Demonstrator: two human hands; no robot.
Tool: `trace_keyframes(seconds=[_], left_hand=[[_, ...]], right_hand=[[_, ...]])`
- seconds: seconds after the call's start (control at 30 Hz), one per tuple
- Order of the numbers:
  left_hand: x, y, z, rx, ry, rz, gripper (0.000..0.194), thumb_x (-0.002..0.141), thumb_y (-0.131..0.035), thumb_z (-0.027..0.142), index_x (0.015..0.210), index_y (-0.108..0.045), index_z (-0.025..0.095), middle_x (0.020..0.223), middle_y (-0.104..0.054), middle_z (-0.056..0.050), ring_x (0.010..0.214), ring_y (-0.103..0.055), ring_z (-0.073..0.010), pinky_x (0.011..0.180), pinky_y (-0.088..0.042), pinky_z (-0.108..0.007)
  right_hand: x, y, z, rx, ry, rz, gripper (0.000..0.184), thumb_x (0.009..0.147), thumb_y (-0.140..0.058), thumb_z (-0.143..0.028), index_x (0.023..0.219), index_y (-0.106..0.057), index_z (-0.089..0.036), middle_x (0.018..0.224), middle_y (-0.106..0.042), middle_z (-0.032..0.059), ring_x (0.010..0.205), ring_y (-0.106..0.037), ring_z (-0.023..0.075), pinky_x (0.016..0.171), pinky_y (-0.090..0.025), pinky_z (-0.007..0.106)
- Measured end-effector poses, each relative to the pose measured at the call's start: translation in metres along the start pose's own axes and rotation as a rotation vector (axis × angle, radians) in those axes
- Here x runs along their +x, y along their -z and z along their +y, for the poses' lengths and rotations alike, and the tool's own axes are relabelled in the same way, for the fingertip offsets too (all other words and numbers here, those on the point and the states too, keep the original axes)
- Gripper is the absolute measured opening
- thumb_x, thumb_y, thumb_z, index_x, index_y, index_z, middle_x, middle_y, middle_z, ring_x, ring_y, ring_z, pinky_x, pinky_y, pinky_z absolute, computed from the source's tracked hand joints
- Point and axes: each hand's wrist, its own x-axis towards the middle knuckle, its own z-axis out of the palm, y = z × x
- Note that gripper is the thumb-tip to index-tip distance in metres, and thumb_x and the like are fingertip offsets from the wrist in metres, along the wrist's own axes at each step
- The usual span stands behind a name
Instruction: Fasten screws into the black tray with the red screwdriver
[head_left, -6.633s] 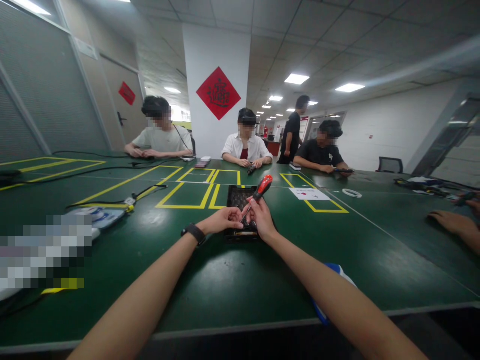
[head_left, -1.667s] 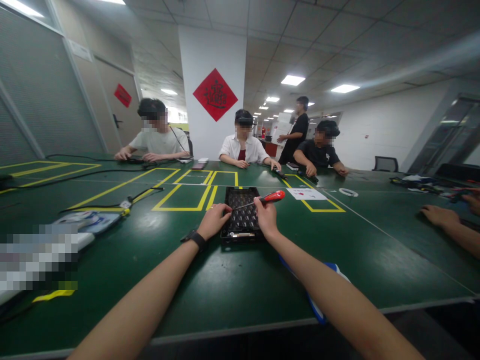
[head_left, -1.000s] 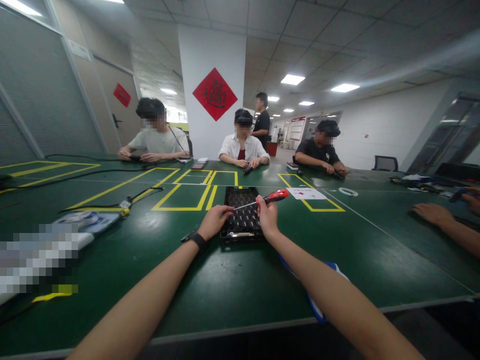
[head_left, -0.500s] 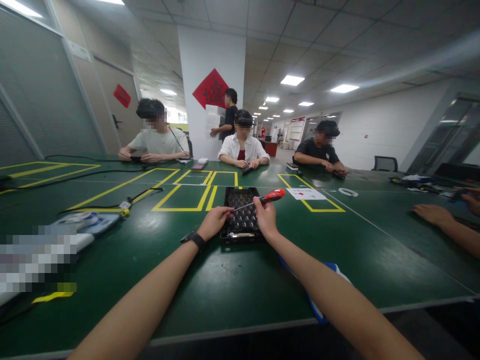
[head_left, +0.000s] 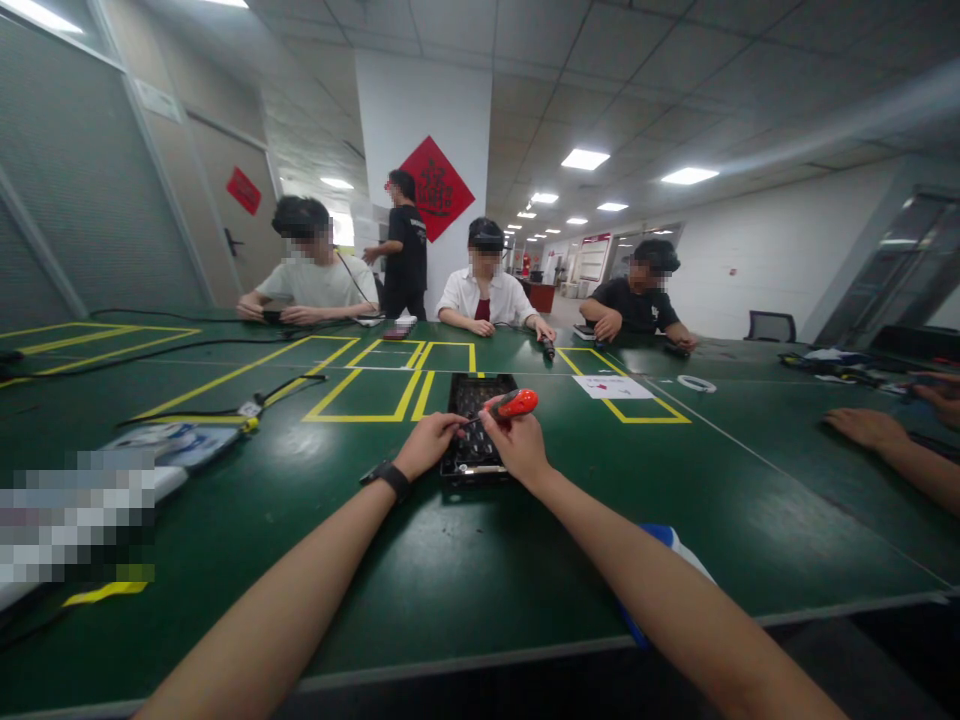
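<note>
A screwdriver with a red and black handle [head_left: 517, 403] is in my right hand [head_left: 519, 447], its fingers closed around the front of the handle. The thin shaft points left towards my left hand [head_left: 435, 443]. The fingertips of that hand are pinched at the shaft's tip end; the tip itself is hidden. Both hands are over a black open case [head_left: 459, 468], which lies on the green table and shows rows of small slots or parts inside. A silver metal piece [head_left: 481, 470] lies along the case's near edge. A dark band [head_left: 391, 480] circles my left wrist.
Cables [head_left: 277, 395] and a pale packet [head_left: 199, 445] lie to the left. A printed sheet [head_left: 615, 387] and a white ring [head_left: 696, 384] are at the right. Under my right forearm is a blue and white item [head_left: 667, 540]. Co-workers sit opposite; another person's hand [head_left: 866, 428] rests at right.
My right hand and the screwdriver have moved left, closer to my left hand, which stays put. Across the table, a co-worker's hand has carried a dark tool to the right. A standing person has walked left.
</note>
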Motion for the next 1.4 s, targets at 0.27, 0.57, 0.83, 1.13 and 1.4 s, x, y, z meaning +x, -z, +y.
trace_keyframes(seconds=[0.27, 0.57, 0.83, 1.13, 1.4], left_hand=[[-0.001, 0.001, 0.003, 0.059, -0.020, 0.006, 0.028, 0.080, -0.040, 0.017, 0.094, -0.064, 0.018, 0.089, -0.065, -0.005, 0.082, -0.056, -0.0175, 0.077, -0.042, -0.029], [0.000, 0.001, 0.003, 0.027, -0.015, -0.025, 0.027, 0.080, -0.040, 0.019, 0.090, -0.065, 0.018, 0.083, -0.065, -0.004, 0.077, -0.057, -0.0161, 0.073, -0.043, -0.027], [0.000, 0.003, 0.005, 0.011, -0.006, -0.059, 0.029, 0.079, -0.039, 0.019, 0.091, -0.066, 0.018, 0.086, -0.065, -0.005, 0.081, -0.055, -0.0176, 0.078, -0.042, -0.029], [-0.001, 0.004, 0.006, 0.042, -0.029, -0.085, 0.029, 0.079, -0.039, 0.017, 0.092, -0.065, 0.019, 0.085, -0.065, -0.004, 0.081, -0.054, -0.0171, 0.077, -0.041, -0.028], [-0.003, 0.003, 0.006, 0.024, -0.033, -0.049, 0.032, 0.082, -0.035, 0.019, 0.105, -0.058, 0.020, 0.080, -0.063, -0.002, 0.075, -0.055, -0.0149, 0.072, -0.041, -0.027]], right_hand=[[0.001, 0.006, -0.007, -0.308, 0.506, -0.373, 0.020, 0.077, -0.051, -0.030, 0.094, -0.057, -0.020, 0.085, -0.057, 0.0040, 0.069, -0.052, 0.0138, 0.064, -0.035, 0.024], [-0.003, 0.000, 0.002, -0.316, 0.488, -0.399, 0.017, 0.079, -0.047, -0.033, 0.077, -0.058, -0.021, 0.091, -0.056, 0.0027, 0.072, -0.052, 0.0112, 0.062, -0.036, 0.021], [0.003, -0.005, 0.009, -0.206, 0.449, -0.458, 0.007, 0.075, -0.052, -0.022, 0.078, -0.058, -0.019, 0.083, -0.061, 0.0037, 0.078, -0.056, 0.0142, 0.074, -0.039, 0.027], [0.004, -0.008, 0.013, -0.172, 0.438, -0.496, 0.005, 0.072, -0.056, -0.021, 0.076, -0.056, -0.019, 0.081, -0.062, 0.0021, 0.079, -0.058, 0.0145, 0.082, -0.037, 0.030], [0.003, 0.003, 0.005, 0.041, 0.277, -0.473, 0.011, 0.075, -0.050, -0.022, 0.080, -0.059, -0.019, 0.084, -0.062, 0.0019, 0.077, -0.057, 0.0136, 0.075, -0.041, 0.027]])
